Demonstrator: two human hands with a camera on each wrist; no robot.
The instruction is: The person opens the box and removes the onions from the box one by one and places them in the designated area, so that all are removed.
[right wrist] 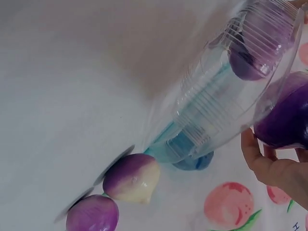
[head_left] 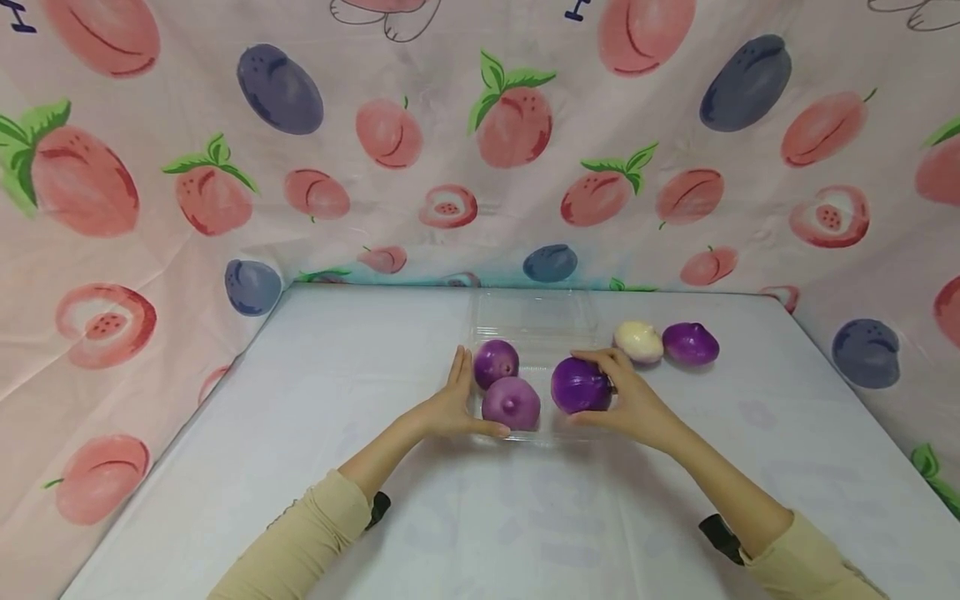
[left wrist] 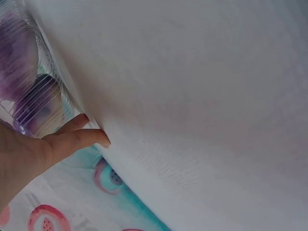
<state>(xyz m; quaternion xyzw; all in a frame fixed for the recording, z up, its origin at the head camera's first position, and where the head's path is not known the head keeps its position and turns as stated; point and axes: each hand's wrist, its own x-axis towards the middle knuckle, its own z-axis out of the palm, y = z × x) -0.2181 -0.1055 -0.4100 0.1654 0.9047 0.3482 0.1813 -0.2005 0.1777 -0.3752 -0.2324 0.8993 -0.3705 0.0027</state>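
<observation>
A clear plastic clamshell box (head_left: 551,437) lies with its lid (head_left: 532,312) folded back. Inside, at its left, sit two purple onions: a darker one (head_left: 497,363) behind and a paler one (head_left: 512,404) in front. My left hand (head_left: 450,412) rests at the box's front left corner, fingers straight along the side and thumb at the front edge. With the right hand (head_left: 633,404) I grip a deep purple onion (head_left: 581,385) over the box's right part, thumb in front and fingers behind. The right wrist view shows this onion (right wrist: 284,115) at the box's rim.
To the right of the box, a cream-white onion (head_left: 638,342) and another purple onion (head_left: 691,344) sit side by side on the white tabletop (head_left: 337,358). A fruit-print cloth (head_left: 450,125) hangs behind the table and along both sides.
</observation>
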